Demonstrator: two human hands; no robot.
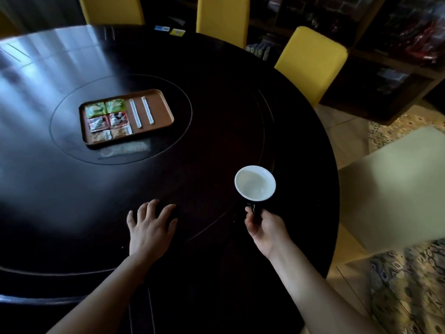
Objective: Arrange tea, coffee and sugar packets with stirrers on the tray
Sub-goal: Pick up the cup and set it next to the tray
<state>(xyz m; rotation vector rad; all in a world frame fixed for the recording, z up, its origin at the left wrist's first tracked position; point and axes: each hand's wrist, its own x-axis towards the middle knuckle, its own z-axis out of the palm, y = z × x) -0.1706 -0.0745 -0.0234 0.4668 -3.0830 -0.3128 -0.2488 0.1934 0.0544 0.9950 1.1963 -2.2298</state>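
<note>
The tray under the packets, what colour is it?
Reddish brown; the tray shows best in the head view.

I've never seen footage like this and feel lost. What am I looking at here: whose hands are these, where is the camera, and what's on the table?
This is one picture from a wide-angle camera worn on a person's head, looking down at their own bare hands; there is no machine. The left hand lies flat, fingers spread, on the round dark wooden table. The right hand holds a dark mug with a white inside by its handle. Farther off sits a brown rectangular tray with six packets in pairs, green, red and beige, and beside them two white paper-wrapped stirrers. Yellow chairs stand around the table.
</note>
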